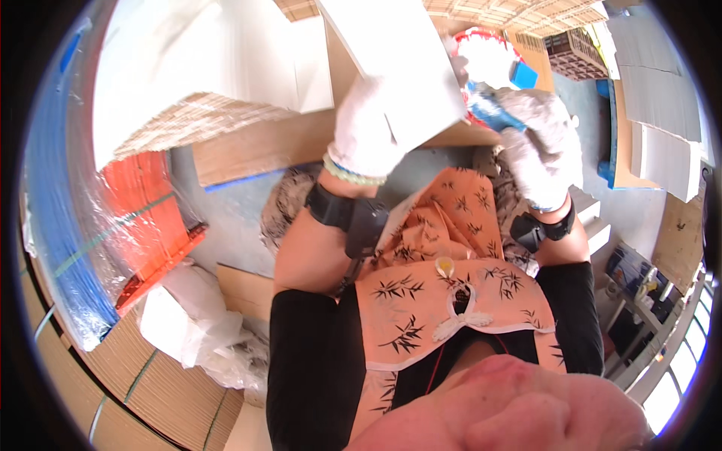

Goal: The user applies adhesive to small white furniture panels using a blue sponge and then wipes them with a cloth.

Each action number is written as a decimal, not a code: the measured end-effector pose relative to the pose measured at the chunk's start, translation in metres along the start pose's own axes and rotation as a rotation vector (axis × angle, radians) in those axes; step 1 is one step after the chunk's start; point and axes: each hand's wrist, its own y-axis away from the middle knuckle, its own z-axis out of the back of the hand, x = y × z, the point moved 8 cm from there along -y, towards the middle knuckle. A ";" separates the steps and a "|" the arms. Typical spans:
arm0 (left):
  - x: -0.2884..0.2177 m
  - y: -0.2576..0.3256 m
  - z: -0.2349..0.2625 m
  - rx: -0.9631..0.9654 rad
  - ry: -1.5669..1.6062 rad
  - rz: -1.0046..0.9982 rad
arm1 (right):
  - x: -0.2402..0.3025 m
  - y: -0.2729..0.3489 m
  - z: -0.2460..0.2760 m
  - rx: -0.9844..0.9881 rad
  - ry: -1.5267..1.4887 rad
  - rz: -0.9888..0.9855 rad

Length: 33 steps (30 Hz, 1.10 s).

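Observation:
My left hand (368, 131), in a white work glove, is closed on the lower left edge of a white flat panel (410, 64) that stands tilted up in front of me. My right hand (538, 146), in a greyish-white glove, is closed around a blue-handled tool (496, 113). Motion blur hides the tool's working end, which is beside the panel's right edge. Just beyond that hand is a red-rimmed round container (489, 54) with white contents. A small blue block-shaped piece (524, 74) shows at its right side.
White boards (203, 60) are stacked at the left on a cardboard-topped surface (263, 146). Plastic-wrapped blue sheets (71, 188) and orange sheets (143, 203) stand farther left. Corrugated cardboard stacks (150, 398) lie lower left. A brown crate (575, 54) and white boxes (665, 158) are at the right.

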 end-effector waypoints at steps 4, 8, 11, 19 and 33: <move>0.027 0.007 0.002 0.079 0.092 0.051 | -0.058 0.030 0.016 -0.339 -0.719 -0.291; 0.044 0.022 -0.016 0.199 -0.030 0.136 | -0.066 0.034 0.029 -0.449 -0.849 -0.318; 0.054 0.022 -0.015 0.174 -0.054 0.195 | -0.065 0.027 0.027 -0.430 -0.991 -0.245; 0.062 0.034 -0.003 0.083 -0.478 0.233 | -0.067 0.038 0.012 -0.368 -1.222 -0.303; 0.055 0.013 0.071 -0.111 -0.304 0.180 | -0.069 0.021 -0.031 -0.323 -1.487 -0.268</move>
